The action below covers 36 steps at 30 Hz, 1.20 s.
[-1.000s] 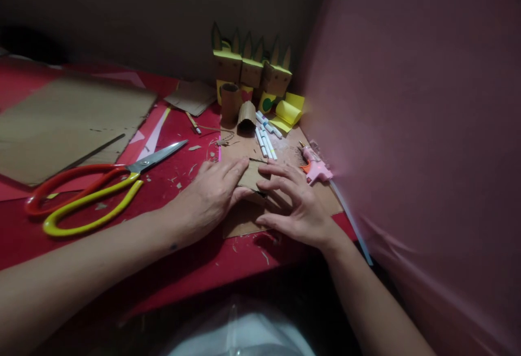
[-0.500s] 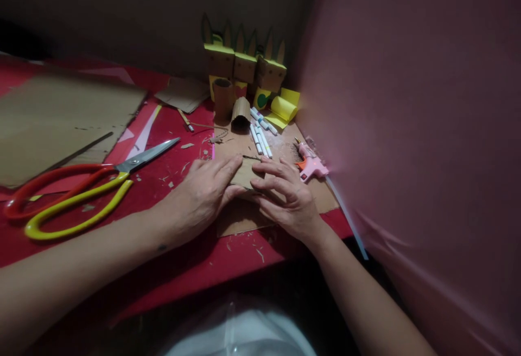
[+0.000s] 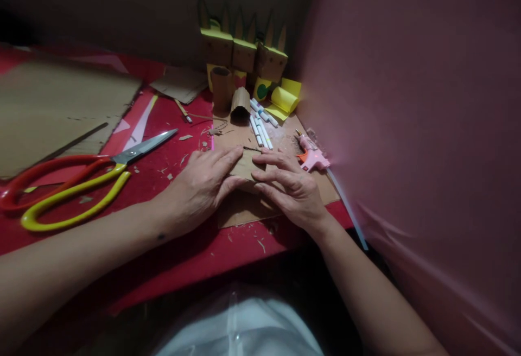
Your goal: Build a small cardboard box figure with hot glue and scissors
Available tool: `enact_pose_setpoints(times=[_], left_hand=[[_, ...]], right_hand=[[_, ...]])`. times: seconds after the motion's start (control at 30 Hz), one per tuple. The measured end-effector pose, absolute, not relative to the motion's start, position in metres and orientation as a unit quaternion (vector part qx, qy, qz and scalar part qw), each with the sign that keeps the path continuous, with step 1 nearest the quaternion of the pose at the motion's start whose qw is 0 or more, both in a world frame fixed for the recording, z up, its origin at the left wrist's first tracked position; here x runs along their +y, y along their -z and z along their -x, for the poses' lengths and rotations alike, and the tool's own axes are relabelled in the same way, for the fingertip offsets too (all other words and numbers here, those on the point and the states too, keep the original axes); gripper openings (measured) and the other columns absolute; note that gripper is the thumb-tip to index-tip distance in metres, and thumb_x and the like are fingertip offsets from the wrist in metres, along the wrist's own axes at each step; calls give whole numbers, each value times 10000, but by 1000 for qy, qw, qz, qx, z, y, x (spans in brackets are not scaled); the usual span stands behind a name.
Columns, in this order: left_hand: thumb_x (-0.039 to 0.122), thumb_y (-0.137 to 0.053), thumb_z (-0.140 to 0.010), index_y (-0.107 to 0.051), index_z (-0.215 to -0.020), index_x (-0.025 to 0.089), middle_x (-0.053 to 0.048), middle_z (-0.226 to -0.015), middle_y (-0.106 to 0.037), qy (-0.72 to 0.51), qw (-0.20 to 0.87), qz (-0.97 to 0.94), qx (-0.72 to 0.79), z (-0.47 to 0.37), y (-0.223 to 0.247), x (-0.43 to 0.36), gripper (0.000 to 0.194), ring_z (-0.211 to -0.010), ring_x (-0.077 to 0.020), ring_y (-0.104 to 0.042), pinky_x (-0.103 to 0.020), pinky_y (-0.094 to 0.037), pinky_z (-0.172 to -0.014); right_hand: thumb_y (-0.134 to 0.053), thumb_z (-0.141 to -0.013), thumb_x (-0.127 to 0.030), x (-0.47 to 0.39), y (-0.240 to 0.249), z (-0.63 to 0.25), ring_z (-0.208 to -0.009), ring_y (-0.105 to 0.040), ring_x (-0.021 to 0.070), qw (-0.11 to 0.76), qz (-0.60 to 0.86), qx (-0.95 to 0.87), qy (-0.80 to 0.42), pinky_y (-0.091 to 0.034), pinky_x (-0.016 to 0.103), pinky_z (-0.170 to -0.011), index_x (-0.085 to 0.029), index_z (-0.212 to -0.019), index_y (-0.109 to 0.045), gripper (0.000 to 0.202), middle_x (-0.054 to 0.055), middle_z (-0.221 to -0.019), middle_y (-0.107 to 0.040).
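Observation:
A small cardboard piece (image 3: 244, 167) lies between my two hands, over a larger cardboard sheet (image 3: 240, 212). My left hand (image 3: 207, 179) grips its left side, thumb along the near edge and fingers on top. From the right, my right hand (image 3: 291, 182) holds the same piece, with its fingertips on the upper face and thumb at the near edge. Just beyond are white markers (image 3: 260, 131), a ridged cardboard tube (image 3: 240, 105) and a smooth upright tube (image 3: 222, 90).
Large scissors (image 3: 122, 163) lie at the left beside a big cardboard sheet (image 3: 61, 106). A pink glue gun (image 3: 313, 158) is at the right, near rolled yellow paper (image 3: 284, 99). Cardboard figures (image 3: 244, 55) stand at the back. A pink sheet (image 3: 415, 128) hangs at the right.
The view has shifted slightly, so most things on the table appear a little higher. Both hands remain on the small cardboard piece, with little change in their grip.

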<state>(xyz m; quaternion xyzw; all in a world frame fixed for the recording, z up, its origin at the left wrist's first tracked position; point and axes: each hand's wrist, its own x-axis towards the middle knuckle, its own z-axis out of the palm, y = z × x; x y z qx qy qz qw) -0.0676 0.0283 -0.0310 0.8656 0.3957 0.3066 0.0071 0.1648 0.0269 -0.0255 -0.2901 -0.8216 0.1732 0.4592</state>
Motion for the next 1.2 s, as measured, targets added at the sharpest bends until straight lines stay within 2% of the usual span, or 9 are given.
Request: enact_pose_setpoints(times=[0.1, 0.2, 0.3, 0.37, 0.5, 0.63, 0.83, 1.0, 1.2], left_hand=[[636, -357, -1052, -609, -1371, 108, -182, -1243, -719, -319, 112, -838, 429, 70, 24, 30, 667, -1136, -335, -670, -498, -526, -1017], [712, -515, -957, -620, -1334, 186, -147, -1348, -670, -334, 213, -804, 443, 72, 18, 34, 655, -1023, -278, -681, -414, -582, -887], [687, -583, -915, -596, -1374, 242, -120, -1312, -673, -309, 278, -791, 448, 74, 13, 40, 639, -822, -221, -656, -357, -577, -693], [622, -590, -924, -591, -1398, 251, -111, -1304, -678, -291, 297, -797, 439, 74, 11, 42, 602, -872, -233, -664, -354, -573, -710], [560, -589, -931, -599, -1414, 218, -121, -1427, -630, -288, 279, -805, 438, 73, 9, 43, 592, -1114, -287, -641, -364, -568, -826], [628, -553, -948, -591, -1418, 233, -123, -1404, -631, -279, 269, -809, 442, 74, 9, 43, 615, -1007, -263, -656, -335, -577, -746], [607, -552, -957, -603, -1401, 225, -127, -1347, -646, -295, 260, -813, 429, 75, 13, 45, 587, -882, -230, -649, -335, -585, -718], [650, -550, -951, -584, -1430, 282, -106, -1397, -625, -281, 261, -810, 444, 77, 14, 44, 605, -966, -276, -680, -350, -604, -720], [742, -520, -950, -605, -1425, 223, -126, -1430, -634, -297, 236, -822, 424, 76, 14, 44, 709, -1241, -321, -640, -418, -590, -1001]], right_hand=[[-736, -948, -204, 27, 27, -164, -1284, -663, 238, 469, 287, -811, -199, -507, 510, -1151, -279, -1058, -808, 152, 74, -1233, -775], [-743, -943, -204, 28, 28, -165, -1282, -658, 234, 464, 291, -809, -213, -515, 514, -1149, -308, -1061, -809, 170, 53, -1255, -762], [-724, -960, -215, 31, 28, -167, -1270, -660, 232, 460, 277, -814, -221, -528, 508, -1139, -288, -1067, -805, 153, 70, -1274, -746], [-695, -980, -225, 33, 29, -169, -1281, -654, 223, 451, 274, -817, -233, -533, 493, -1141, -293, -1079, -799, 159, 67, -1290, -731], [-782, -913, -269, 34, 29, -172, -1352, -606, 245, 430, 272, -826, -243, -499, 495, -1181, -295, -1105, -786, 194, 81, -1367, -657], [-846, -842, -242, 31, 33, -170, -1347, -577, 298, 436, 296, -829, -188, -521, 516, -1138, -280, -1080, -786, 249, 104, -1388, -586], [-752, -896, -165, 25, 41, -163, -883, -655, 168, 455, 313, -821, -142, -648, 379, -877, -269, -1091, -759, 221, 75, -1219, -572], [-703, -913, -129, 23, 40, -159, -1001, -680, 198, 462, 310, -818, -145, -658, 376, -891, -245, -1072, -732, 199, 96, -1230, -562], [-683, -928, -140, 20, 38, -158, -1004, -693, 206, 469, 314, -813, -144, -667, 395, -890, -252, -1075, -748, 195, 97, -1223, -580]])
